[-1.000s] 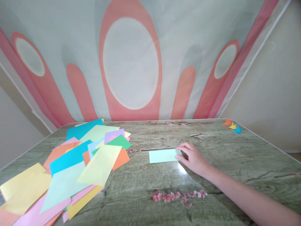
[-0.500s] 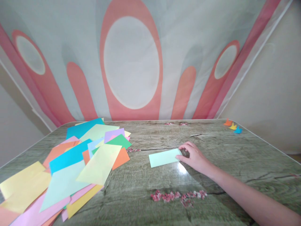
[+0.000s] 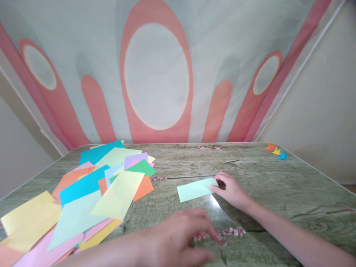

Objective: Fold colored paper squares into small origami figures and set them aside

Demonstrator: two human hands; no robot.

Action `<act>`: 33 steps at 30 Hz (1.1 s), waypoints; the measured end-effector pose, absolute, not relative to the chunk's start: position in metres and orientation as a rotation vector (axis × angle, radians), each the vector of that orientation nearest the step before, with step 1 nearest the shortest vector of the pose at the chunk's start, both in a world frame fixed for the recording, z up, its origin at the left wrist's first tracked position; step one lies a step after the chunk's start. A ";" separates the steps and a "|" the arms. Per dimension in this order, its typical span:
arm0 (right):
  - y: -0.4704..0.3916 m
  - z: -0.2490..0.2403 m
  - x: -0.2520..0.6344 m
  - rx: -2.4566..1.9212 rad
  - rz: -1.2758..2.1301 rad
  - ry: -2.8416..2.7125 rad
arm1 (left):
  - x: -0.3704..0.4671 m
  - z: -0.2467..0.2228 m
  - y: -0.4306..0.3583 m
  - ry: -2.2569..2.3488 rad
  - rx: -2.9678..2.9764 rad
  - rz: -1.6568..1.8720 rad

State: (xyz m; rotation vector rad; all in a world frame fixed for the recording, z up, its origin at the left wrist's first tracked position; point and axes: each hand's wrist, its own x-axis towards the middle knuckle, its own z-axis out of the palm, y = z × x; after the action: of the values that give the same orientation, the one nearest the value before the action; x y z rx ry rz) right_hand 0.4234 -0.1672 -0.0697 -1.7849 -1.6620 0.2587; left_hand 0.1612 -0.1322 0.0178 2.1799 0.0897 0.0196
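Note:
A pale mint-green strip of folded paper (image 3: 194, 190) lies on the wood-patterned table, slightly slanted. My right hand (image 3: 229, 189) pinches its right end between thumb and fingers. Nearer to me, my left hand (image 3: 186, 235) hovers over the table with thumb and fingers apart, holding nothing. It is a little blurred and sits below the paper, apart from it.
Many loose coloured sheets (image 3: 80, 218) are heaped on the left side of the table (image 3: 250, 163). Small folded paper figures stand at the far right corner: orange (image 3: 269, 146), yellow (image 3: 276, 151) and blue (image 3: 282, 155). A pink-and-grey patterned cloth (image 3: 155, 74) hangs behind.
My left hand has come into view from the lower left and reached toward the middle. My right hand keeps its pinch on the folded paper, which has hardly moved.

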 end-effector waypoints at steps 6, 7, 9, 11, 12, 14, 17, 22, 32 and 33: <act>-0.181 -0.054 0.408 -1.404 0.233 -1.741 | 0.187 -0.018 -0.101 0.662 2.522 0.443; -0.184 -0.051 0.406 -1.326 0.135 -1.794 | 0.186 -0.022 -0.099 0.672 2.536 0.469; -0.189 -0.046 0.401 -1.196 -0.045 -1.886 | 0.185 -0.025 -0.097 0.628 2.540 0.517; -0.193 -0.043 0.396 -1.109 -0.163 -2.010 | 0.185 -0.025 -0.095 0.537 2.514 0.565; -0.194 -0.042 0.393 -1.089 -0.196 -2.070 | 0.185 -0.026 -0.093 0.490 2.492 0.590; -0.194 -0.041 0.390 -1.085 -0.231 -2.181 | 0.186 -0.028 -0.090 0.421 2.445 0.632; -0.191 -0.041 0.392 -1.140 -0.261 -2.287 | 0.187 -0.034 -0.084 0.389 2.389 0.672; -0.183 -0.045 0.410 -1.208 -0.259 -2.359 | 0.188 -0.042 -0.077 0.429 2.337 0.683; -0.178 -0.054 0.425 -1.265 -0.292 -2.243 | 0.188 -0.043 -0.077 0.515 2.480 0.597; -0.178 -0.054 0.424 -1.265 -0.281 -2.242 | 0.188 -0.043 -0.077 0.535 2.528 0.605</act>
State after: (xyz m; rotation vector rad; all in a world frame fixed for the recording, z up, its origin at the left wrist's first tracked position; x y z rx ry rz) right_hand 0.4241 -0.1779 -0.0539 -1.2653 -2.2424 -0.2812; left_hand 0.1880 -0.0766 -0.0433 2.5279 0.5352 0.6052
